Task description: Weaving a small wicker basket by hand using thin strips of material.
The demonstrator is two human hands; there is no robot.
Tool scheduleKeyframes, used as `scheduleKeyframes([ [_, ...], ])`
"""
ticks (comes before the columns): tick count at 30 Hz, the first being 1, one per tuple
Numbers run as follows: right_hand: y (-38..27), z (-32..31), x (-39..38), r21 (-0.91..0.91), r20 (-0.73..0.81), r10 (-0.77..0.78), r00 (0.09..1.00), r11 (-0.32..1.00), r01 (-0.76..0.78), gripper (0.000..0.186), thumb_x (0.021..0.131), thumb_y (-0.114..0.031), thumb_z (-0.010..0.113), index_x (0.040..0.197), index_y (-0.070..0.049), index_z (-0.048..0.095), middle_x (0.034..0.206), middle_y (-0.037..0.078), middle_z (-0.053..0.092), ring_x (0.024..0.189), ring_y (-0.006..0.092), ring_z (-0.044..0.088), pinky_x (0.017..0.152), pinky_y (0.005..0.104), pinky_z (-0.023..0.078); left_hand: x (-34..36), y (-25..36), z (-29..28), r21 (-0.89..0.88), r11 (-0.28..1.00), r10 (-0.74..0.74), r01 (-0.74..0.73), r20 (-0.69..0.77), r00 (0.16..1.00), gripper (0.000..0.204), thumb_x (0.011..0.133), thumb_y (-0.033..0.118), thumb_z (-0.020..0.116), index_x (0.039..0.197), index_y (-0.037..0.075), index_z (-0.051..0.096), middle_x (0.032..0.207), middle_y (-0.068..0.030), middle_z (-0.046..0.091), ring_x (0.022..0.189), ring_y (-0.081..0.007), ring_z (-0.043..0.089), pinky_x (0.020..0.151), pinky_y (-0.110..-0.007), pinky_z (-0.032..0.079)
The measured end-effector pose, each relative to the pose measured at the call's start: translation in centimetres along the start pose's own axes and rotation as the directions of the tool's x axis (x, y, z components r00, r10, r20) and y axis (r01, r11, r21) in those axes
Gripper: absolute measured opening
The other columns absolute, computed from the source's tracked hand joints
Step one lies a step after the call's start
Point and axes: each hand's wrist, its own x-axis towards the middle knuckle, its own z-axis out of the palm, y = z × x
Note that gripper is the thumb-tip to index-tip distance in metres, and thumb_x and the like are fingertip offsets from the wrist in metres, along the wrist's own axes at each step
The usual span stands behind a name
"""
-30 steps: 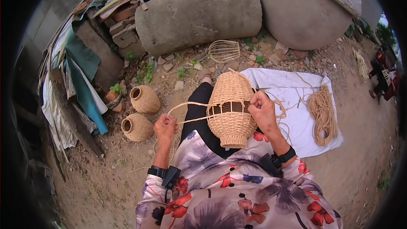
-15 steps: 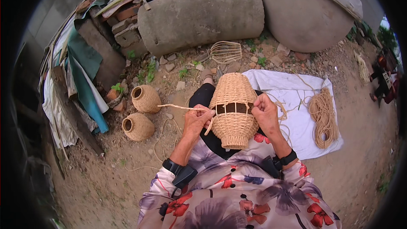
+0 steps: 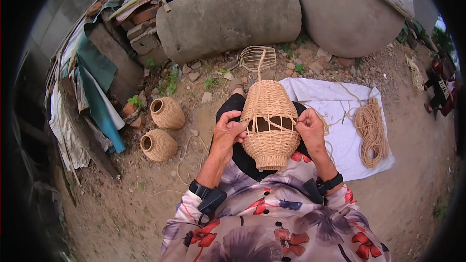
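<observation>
Both hands are seen closed on a woven basket (image 3: 270, 121) that is held upright over the lap. It is gripped on its left side by the left hand (image 3: 227, 135), whose fingers are curled against the weave beside a dark slot in the wall. Its right side is pinched by the right hand (image 3: 309, 130) at the other end of that slot. A thin strand (image 3: 262, 64) is seen rising from the top of the basket. A dark band with a small device is worn on each wrist, and floral sleeves are seen at the lower edge.

Just to the right, a white cloth (image 3: 335, 111) is spread on the dirt ground (image 3: 145, 204), and a coil of cord (image 3: 371, 131) is laid on it. To the left, two small woven pots (image 3: 162, 128) are set close together on the ground, well apart from the hands. Beyond the basket, a bare wire frame (image 3: 257, 57) is left among pebbles. Farther back, a long stone (image 3: 228, 17) and a rounded boulder (image 3: 349, 14) are seen, with planks, bricks and sheets piled at the left.
</observation>
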Motion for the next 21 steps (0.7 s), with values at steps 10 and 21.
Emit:
scheduleKeyframes([
  [10,2.3,-1.7,0.9,0.078,-0.038,0.053,0.998,0.996,-0.050,0.016,0.077,0.007,0.054,0.078,-0.007,0.048,0.063,-0.007,0.045,0.055,-0.0008,0.038,0.049,0.0168,0.029,-1.0,-0.2,-4.3,-0.339,0.907,-0.181,0.248,0.219,0.959,0.012,0.089,0.013,0.063,0.097,0.005,0.059,0.084,-0.0051,0.066,0.066,-0.0088,0.065,0.058,-0.020,0.056],
  [21,2.4,-1.2,0.2,0.075,-0.006,0.043,0.999,0.996,-0.042,0.013,0.078,0.005,0.055,0.077,-0.006,0.049,0.063,-0.008,0.044,0.056,-0.0004,0.037,0.050,0.0172,0.029,-0.5,-0.6,-1.7,-0.093,0.983,-0.144,0.158,0.136,0.980,0.015,0.083,0.014,0.070,0.084,0.010,0.056,0.072,0.0006,0.061,0.054,-0.0044,0.051,0.043,-0.017,0.037],
])
